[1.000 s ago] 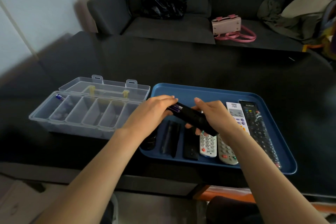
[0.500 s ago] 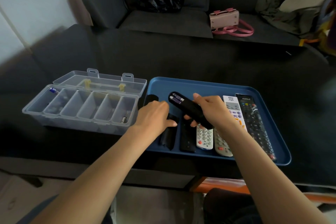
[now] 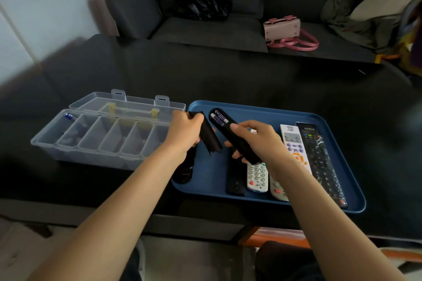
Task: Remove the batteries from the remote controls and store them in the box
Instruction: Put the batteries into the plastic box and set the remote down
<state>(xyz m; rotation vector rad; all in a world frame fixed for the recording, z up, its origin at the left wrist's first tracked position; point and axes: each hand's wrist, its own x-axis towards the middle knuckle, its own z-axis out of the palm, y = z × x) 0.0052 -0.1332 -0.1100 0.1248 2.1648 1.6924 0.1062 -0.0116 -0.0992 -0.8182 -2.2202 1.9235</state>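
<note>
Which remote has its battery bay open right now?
The black remote held in the right hand: two batteries show at its far end. The remotes lying in the blue tray show none.

My right grip (image 3: 253,138) holds black remote (image 3: 233,136) tilted over tray, back up, compartment open, two purple-labelled batteries (image 3: 219,118) side by side at far end. My left grip (image 3: 187,131) pinches black battery cover (image 3: 209,136), apart from remote. Clear box (image 3: 100,143) left of tray on bench, lid open, row of compartments; one battery (image 3: 70,117) in far-left compartment. Other remotes flat in tray: black remote (image 3: 235,177), white remote (image 3: 257,177), white-and-orange remote (image 3: 295,146), long black remote (image 3: 319,162).
</note>
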